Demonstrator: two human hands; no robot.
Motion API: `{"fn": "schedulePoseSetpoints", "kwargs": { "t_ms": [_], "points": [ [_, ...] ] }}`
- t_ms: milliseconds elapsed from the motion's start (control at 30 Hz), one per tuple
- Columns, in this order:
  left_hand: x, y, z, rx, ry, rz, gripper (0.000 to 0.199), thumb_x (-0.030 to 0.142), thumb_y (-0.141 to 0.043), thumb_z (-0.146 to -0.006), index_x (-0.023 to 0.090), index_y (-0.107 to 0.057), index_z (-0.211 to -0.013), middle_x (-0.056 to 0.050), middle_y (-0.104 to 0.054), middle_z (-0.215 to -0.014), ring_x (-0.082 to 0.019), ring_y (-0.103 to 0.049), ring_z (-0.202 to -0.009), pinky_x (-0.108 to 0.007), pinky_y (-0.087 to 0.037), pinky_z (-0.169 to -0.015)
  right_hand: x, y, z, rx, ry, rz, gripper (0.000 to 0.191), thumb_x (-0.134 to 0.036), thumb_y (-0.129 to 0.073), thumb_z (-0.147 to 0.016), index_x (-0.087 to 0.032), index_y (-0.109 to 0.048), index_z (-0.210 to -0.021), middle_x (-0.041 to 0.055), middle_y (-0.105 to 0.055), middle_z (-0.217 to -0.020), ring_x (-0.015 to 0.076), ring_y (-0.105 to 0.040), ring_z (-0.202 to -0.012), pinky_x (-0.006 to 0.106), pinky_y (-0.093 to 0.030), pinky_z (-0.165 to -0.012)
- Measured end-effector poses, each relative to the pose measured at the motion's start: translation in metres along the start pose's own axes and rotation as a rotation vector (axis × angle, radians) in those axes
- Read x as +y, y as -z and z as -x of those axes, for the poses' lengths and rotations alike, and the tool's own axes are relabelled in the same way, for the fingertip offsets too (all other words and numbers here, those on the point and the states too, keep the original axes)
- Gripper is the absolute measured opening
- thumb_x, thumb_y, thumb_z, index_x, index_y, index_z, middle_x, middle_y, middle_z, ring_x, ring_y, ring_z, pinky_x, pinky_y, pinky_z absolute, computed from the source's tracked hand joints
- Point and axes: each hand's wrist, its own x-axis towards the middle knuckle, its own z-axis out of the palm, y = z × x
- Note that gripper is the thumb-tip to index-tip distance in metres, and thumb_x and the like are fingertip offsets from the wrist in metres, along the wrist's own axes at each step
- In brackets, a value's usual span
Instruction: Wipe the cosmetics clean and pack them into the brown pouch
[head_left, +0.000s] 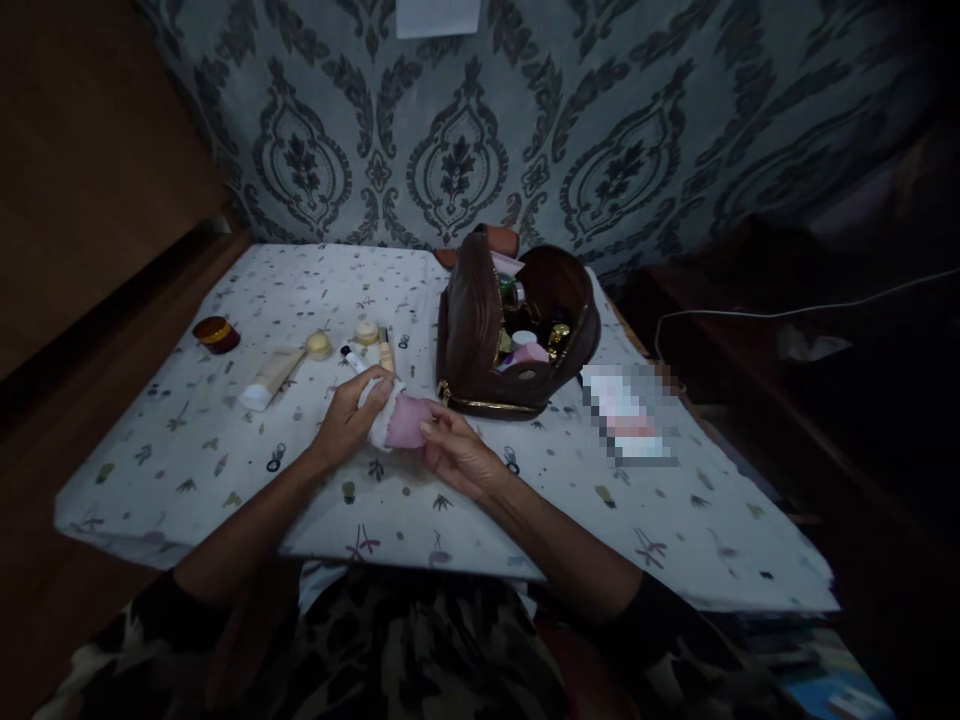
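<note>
A small pink cloth item with a white frilly edge [407,422] is held between both hands above the table's near half. My left hand [352,418] grips its white-edged end, thumb on top. The fingers of my right hand [461,455] pinch its pink right end. Behind and to the right stands a brown leather bag [472,330], unzipped, with bottles and a pink item [527,355] inside. Just beyond my left hand lie a white tube with a black cap [352,358] and a slim beige tube [385,352].
The table has a patterned white cloth [225,440]. On it are a cream tube [274,378], a dark red jar [216,334], two small round yellowish items [319,345] and a blurred flat object [626,410]. A white cable [750,316] runs at the right.
</note>
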Motion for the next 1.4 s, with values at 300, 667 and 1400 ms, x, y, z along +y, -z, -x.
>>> {"fn": "schedulePoseSetpoints", "kwargs": {
  "t_ms": [300, 667, 1400],
  "points": [
    [-0.004, -0.006, -0.002, 0.004, 0.128, 0.061, 0.053, 0.060, -0.037, -0.097, 0.015, -0.066, -0.103, -0.005, -0.070, -0.095, -0.021, -0.062, -0.089, -0.031, -0.048, -0.083, -0.003, 0.001, 0.000, 0.159, 0.430, 0.469, 0.060, -0.027, -0.086, -0.063, -0.027, -0.064, -0.118, 0.0046, -0.063, -0.118, 0.0210, -0.058, -0.113, 0.035, -0.048, -0.099],
    [0.001, -0.016, 0.007, -0.200, 0.086, -0.069, 0.055, 0.039, -0.071, -0.079, 0.018, -0.053, -0.126, -0.009, -0.066, -0.122, -0.027, -0.062, -0.111, -0.039, -0.047, -0.098, 0.008, 0.009, 0.008, 0.176, 0.835, 1.325, 0.084, -0.008, -0.058, -0.073, -0.026, -0.034, -0.151, 0.0115, -0.059, -0.131, 0.0300, -0.054, -0.118, 0.049, -0.046, -0.100],
    [0.003, -0.017, 0.001, -0.162, 0.423, 0.216, 0.043, 0.061, -0.066, -0.078, 0.020, -0.066, -0.091, 0.000, -0.061, -0.066, -0.018, -0.055, -0.060, -0.027, -0.043, -0.057, -0.116, 0.009, 0.044, 0.359, 0.852, 1.007, 0.059, -0.037, -0.077, -0.081, -0.027, -0.058, -0.136, 0.0100, -0.059, -0.134, 0.0259, -0.058, -0.119, 0.039, -0.048, -0.099]
  ]
}}
